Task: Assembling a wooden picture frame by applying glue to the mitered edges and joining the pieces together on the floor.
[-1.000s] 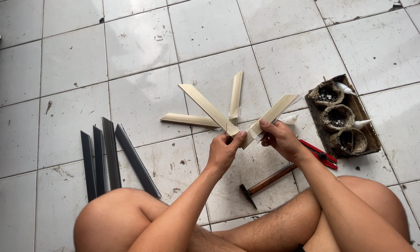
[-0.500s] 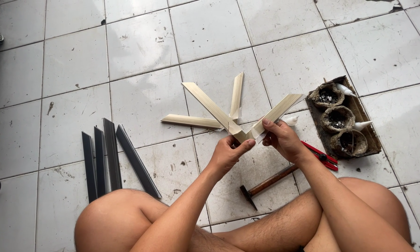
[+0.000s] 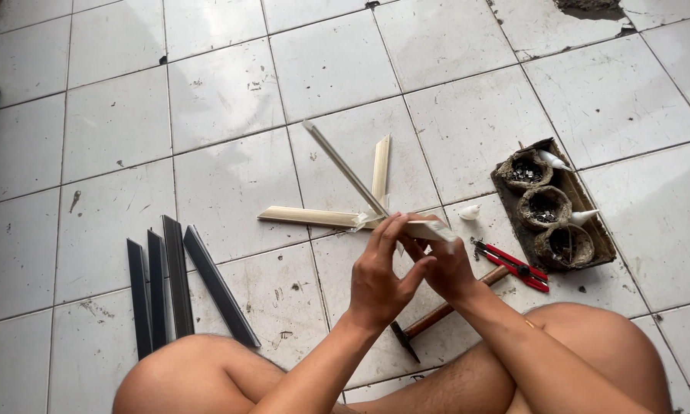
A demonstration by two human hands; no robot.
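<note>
Grubby white floor tiles (image 3: 115, 123) in even daylight, dark grout lines, chipped patch (image 3: 590, 8) top right.

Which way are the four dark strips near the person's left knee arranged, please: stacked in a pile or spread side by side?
Spread side by side: the four dark strips lie flat on the tiled floor, each one showing separately.

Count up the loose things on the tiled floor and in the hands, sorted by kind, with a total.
Cream wooden moulding strips: 4, two of them held in the hands
Dark grey moulding strips: 4
Round nest-like cups in the brown tray: 3
Red-handled pliers: 1
Wooden-handled hammer: 1
Total: 13
</note>
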